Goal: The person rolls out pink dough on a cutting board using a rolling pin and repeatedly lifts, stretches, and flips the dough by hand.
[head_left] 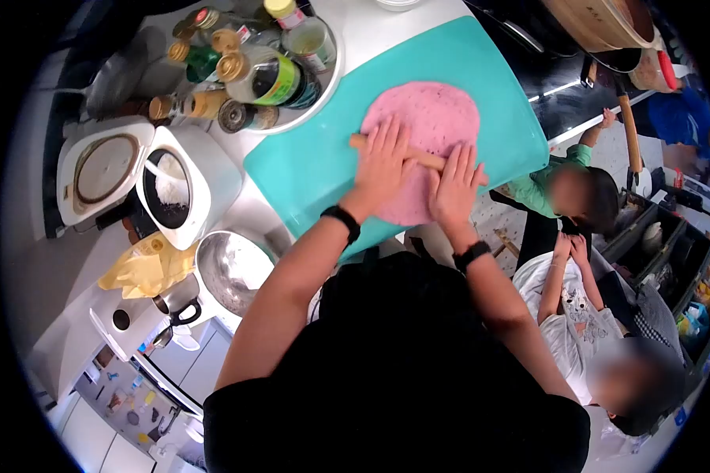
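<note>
A flat, rounded sheet of pink dough with dark specks lies on a turquoise mat. Across its middle lies a wooden rolling pin. My left hand rests flat over the pin's left part, fingers stretched out and pointing away from me. On the pin's right part lies my right hand, also with extended fingers. Both palms press down on the pin instead of wrapping round it. The pin's two ends show beyond my hands, and the lower dough edge is partly hidden by my arms.
A round tray of bottles and jars stands left of the mat. Nearer are an open white container with a scoop, a metal bowl and a yellow bag. Two people are at the right, near a hob.
</note>
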### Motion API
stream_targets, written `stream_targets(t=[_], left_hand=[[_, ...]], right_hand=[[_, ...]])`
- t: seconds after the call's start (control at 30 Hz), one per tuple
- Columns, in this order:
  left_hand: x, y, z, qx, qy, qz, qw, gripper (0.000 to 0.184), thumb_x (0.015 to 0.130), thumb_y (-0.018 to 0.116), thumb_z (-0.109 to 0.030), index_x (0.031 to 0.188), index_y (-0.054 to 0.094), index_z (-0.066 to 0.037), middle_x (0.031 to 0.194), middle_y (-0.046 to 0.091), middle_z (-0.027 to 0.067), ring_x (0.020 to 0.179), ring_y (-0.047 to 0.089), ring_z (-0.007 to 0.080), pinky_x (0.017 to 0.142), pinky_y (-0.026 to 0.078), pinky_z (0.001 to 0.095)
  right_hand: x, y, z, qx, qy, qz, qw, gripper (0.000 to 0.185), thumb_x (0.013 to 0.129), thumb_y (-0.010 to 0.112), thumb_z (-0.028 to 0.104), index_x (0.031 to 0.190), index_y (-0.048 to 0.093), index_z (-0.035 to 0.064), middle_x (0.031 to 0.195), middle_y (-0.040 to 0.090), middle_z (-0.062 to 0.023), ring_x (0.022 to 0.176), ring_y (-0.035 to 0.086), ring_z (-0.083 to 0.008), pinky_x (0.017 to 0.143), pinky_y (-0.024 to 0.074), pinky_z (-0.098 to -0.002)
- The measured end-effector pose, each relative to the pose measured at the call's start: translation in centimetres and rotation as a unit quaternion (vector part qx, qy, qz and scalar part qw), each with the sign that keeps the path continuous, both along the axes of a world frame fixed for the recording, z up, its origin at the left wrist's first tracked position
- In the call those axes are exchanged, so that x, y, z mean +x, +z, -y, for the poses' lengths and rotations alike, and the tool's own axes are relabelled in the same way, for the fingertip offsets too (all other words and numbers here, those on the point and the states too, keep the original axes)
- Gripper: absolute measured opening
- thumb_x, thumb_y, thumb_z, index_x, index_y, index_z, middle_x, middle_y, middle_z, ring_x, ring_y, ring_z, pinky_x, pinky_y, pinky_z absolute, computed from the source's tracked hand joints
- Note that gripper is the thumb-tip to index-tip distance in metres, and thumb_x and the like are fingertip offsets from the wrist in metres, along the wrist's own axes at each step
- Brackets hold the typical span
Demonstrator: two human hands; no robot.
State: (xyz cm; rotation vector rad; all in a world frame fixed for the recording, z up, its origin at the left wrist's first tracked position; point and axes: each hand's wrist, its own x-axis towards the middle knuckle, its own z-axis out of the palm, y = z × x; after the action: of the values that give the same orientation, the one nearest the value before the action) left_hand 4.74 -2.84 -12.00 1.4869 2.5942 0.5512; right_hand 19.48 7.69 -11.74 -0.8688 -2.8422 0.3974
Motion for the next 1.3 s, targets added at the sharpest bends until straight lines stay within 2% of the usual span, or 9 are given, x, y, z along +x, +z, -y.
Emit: stream_targets(t=[0.17, 0.37, 0.5, 0.7, 0.8, 0.87, 0.97, 1.07, 1.3], left_hand=[[-8.0, 0.0, -10.7, 0.026, 0.033, -0.076, 0.996, 0.060, 0.099, 0.049, -0.034, 0.150, 0.040, -0.002, 0.158, 0.034, 0.0214, 0.150, 0.025, 0.0362, 0.122, 0.018, 0.0524], [-7.9, 2.0, -9.8, 0.086, 0.040, -0.031, 0.995, 0.059, 0.101, 0.048, -0.030, 0.149, 0.038, 0.003, 0.158, 0.035, 0.0212, 0.149, 0.027, 0.0363, 0.121, 0.019, 0.0527], [-4.9, -0.9, -6.6, 0.001, 0.028, 0.007, 1.000, 0.058, 0.102, 0.047, -0.028, 0.149, 0.037, 0.004, 0.158, 0.035, 0.0213, 0.149, 0.027, 0.0370, 0.121, 0.020, 0.0531], [-12.3, -0.5, -15.7, 0.030, 0.028, -0.051, 0.998, 0.059, 0.101, 0.048, -0.028, 0.150, 0.037, 0.002, 0.158, 0.035, 0.0201, 0.148, 0.031, 0.0335, 0.120, 0.023, 0.0503], [-14.2, -0.9, -17.7, 0.057, 0.067, -0.105, 0.991, 0.052, 0.100, 0.049, -0.026, 0.145, 0.044, -0.001, 0.152, 0.044, 0.0190, 0.144, 0.037, 0.0324, 0.119, 0.026, 0.0499], [-14.1, -0.2, -17.2, 0.132, 0.033, -0.043, 0.990, 0.042, 0.098, 0.051, -0.018, 0.136, 0.051, -0.001, 0.142, 0.053, 0.0186, 0.139, 0.043, 0.0339, 0.117, 0.028, 0.0508], [-13.9, -0.7, -15.4, 0.252, 0.046, -0.029, 0.966, 0.033, 0.093, 0.057, -0.012, 0.124, 0.056, -0.002, 0.134, 0.056, 0.0167, 0.135, 0.045, 0.0352, 0.116, 0.031, 0.0513], [-11.5, 2.9, -10.8, 0.269, 0.053, -0.003, 0.962, 0.034, 0.092, 0.057, -0.007, 0.126, 0.055, -0.001, 0.134, 0.056, 0.0175, 0.134, 0.046, 0.0378, 0.114, 0.033, 0.0507], [-6.8, 6.3, -3.5, 0.262, 0.065, 0.025, 0.963, 0.037, 0.093, 0.055, -0.007, 0.130, 0.052, 0.000, 0.136, 0.052, 0.0196, 0.133, 0.045, 0.0406, 0.112, 0.034, 0.0508]], right_hand=[[-10.7, -0.5, -10.2, 0.074, -0.114, 0.021, 0.991, 0.067, 0.101, 0.043, 0.038, 0.147, 0.036, -0.0099, 0.159, 0.030, -0.0248, 0.151, 0.020, -0.0376, 0.123, 0.0083, -0.0546], [-9.5, 2.6, -11.9, 0.004, -0.009, -0.105, 0.994, 0.066, 0.101, 0.046, 0.035, 0.147, 0.035, -0.0118, 0.158, 0.029, -0.0285, 0.151, 0.020, -0.0409, 0.122, 0.0123, -0.0545], [-4.3, -0.2, -7.6, -0.031, 0.008, -0.009, 0.999, 0.068, 0.099, 0.050, 0.035, 0.147, 0.035, -0.0111, 0.158, 0.029, -0.0286, 0.149, 0.024, -0.0412, 0.121, 0.0159, -0.0556], [-13.7, 0.0, -16.5, 0.068, -0.024, 0.013, 0.997, 0.068, 0.100, 0.047, 0.039, 0.150, 0.034, -0.0053, 0.159, 0.029, -0.0238, 0.150, 0.025, -0.0362, 0.121, 0.0173, -0.0545], [-16.2, -0.8, -18.9, 0.080, -0.027, -0.007, 0.996, 0.066, 0.099, 0.049, 0.039, 0.150, 0.036, -0.0011, 0.159, 0.030, -0.0235, 0.149, 0.026, -0.0364, 0.121, 0.0196, -0.0535], [-15.7, -0.7, -19.0, 0.078, -0.030, -0.022, 0.996, 0.065, 0.099, 0.050, 0.039, 0.150, 0.038, 0.0004, 0.158, 0.031, -0.0233, 0.148, 0.028, -0.0372, 0.120, 0.0214, -0.0529], [-14.2, 0.3, -19.3, -0.019, -0.012, -0.144, 0.989, 0.062, 0.096, 0.057, 0.036, 0.144, 0.043, -0.0003, 0.152, 0.039, -0.0219, 0.139, 0.037, -0.0393, 0.117, 0.0269, -0.0519], [-9.0, 1.5, -16.6, -0.009, 0.127, -0.082, 0.989, 0.048, 0.088, 0.065, 0.019, 0.130, 0.049, 0.0037, 0.129, 0.052, -0.0188, 0.118, 0.050, -0.0379, 0.105, 0.0377, -0.0478], [-9.2, 2.5, -16.9, 0.109, 0.191, 0.047, 0.974, 0.028, 0.090, 0.059, 0.017, 0.116, 0.054, 0.0094, 0.115, 0.055, -0.0111, 0.110, 0.055, -0.0273, 0.092, 0.0435, -0.0404]])
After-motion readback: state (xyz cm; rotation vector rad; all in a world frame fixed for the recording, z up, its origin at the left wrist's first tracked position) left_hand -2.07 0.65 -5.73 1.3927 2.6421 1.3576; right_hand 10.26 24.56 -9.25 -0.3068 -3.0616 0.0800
